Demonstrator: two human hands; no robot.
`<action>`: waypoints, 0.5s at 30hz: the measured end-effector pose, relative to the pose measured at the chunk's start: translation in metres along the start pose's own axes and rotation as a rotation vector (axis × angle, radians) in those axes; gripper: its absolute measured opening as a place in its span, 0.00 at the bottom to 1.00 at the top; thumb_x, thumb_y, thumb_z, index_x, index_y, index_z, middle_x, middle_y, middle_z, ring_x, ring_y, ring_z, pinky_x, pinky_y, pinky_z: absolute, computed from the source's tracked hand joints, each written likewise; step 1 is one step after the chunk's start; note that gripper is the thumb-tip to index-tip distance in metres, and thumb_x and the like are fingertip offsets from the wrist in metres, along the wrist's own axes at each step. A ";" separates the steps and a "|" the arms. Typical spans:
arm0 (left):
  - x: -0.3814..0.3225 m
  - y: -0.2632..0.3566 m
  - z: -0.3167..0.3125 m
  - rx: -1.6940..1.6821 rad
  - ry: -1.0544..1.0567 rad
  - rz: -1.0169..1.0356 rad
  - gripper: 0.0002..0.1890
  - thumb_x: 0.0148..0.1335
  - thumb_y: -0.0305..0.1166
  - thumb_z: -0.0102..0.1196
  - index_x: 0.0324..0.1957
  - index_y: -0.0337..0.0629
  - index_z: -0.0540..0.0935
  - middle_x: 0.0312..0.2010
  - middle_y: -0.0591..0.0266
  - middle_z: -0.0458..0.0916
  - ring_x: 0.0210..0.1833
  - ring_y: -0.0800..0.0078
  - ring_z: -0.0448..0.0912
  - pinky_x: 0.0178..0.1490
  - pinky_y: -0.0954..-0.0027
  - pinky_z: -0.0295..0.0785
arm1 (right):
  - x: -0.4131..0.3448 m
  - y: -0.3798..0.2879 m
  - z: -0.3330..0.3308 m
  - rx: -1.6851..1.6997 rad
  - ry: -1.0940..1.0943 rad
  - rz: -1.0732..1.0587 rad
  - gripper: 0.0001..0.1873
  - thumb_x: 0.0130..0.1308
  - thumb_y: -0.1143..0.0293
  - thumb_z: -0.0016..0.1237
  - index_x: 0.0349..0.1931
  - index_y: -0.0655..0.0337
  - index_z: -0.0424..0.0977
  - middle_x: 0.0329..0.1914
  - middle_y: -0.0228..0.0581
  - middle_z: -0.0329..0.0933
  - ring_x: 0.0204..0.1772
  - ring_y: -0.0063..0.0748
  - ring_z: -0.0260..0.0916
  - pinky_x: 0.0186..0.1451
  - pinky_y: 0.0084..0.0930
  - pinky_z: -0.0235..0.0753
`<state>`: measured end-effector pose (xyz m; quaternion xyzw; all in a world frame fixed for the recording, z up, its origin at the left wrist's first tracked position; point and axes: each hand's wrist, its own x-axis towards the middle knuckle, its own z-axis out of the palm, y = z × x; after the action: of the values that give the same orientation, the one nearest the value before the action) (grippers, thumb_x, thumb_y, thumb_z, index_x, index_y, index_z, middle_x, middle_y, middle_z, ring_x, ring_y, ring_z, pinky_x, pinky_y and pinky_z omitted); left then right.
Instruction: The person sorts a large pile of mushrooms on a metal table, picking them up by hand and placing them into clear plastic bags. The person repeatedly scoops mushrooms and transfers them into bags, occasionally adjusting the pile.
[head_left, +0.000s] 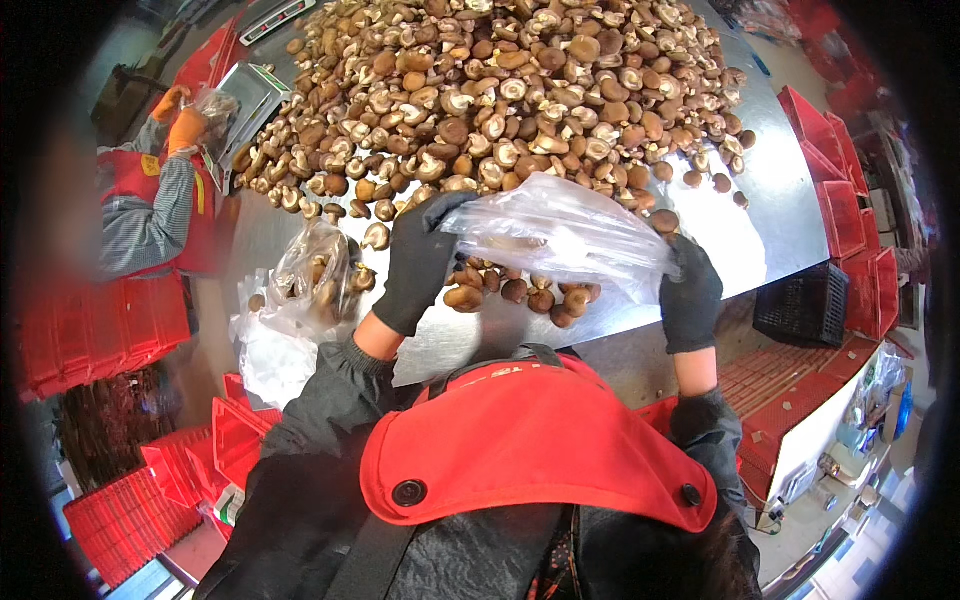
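Note:
A clear plastic bag (566, 229) is stretched sideways between my two hands, both in black gloves. My left hand (426, 259) grips one end of it, and my right hand (691, 292) grips the other. Several loose brown mushrooms (541, 300) lie on the metal table just below the bag, partly covered by it. Beyond it spreads a large heap of shiitake mushrooms (525, 90). To the left of my left hand stands a clear bag with mushrooms in it (319, 274), beside a pile of plastic bags (277, 360).
A co-worker's orange-gloved hands (184, 124) hold a plastic bag by a scale (251, 105) at the left. Red crates (840, 202) and a black crate (802, 307) stand off the right edge of the metal table (787, 225). More red crates (135, 517) lie at lower left.

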<state>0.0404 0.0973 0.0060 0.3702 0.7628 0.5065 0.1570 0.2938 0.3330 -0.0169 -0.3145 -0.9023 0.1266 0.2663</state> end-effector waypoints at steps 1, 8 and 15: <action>-0.007 0.004 -0.004 -0.090 -0.028 -0.151 0.22 0.54 0.18 0.44 0.51 0.33 0.84 0.43 0.61 0.86 0.42 0.74 0.82 0.47 0.73 0.78 | -0.002 0.003 -0.001 0.005 0.009 0.007 0.20 0.56 0.81 0.48 0.50 0.61 0.80 0.47 0.50 0.83 0.51 0.51 0.81 0.57 0.39 0.78; -0.043 -0.029 -0.007 0.265 -0.117 0.132 0.12 0.55 0.35 0.65 0.36 0.36 0.88 0.48 0.49 0.86 0.48 0.58 0.84 0.52 0.66 0.78 | -0.042 0.032 0.006 0.578 -0.240 0.390 0.15 0.67 0.73 0.48 0.52 0.63 0.79 0.53 0.48 0.82 0.54 0.45 0.80 0.55 0.36 0.79; -0.074 -0.080 0.039 -1.495 -0.330 -0.825 0.18 0.72 0.37 0.56 0.55 0.34 0.79 0.45 0.55 0.85 0.49 0.69 0.84 0.48 0.67 0.83 | -0.108 0.069 0.012 0.555 -0.529 0.342 0.17 0.72 0.64 0.47 0.56 0.62 0.73 0.54 0.44 0.79 0.55 0.42 0.77 0.58 0.44 0.79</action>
<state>0.0820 0.0520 -0.0917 -0.0672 0.2707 0.7172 0.6386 0.3926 0.3171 -0.0976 -0.3329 -0.8059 0.4837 0.0753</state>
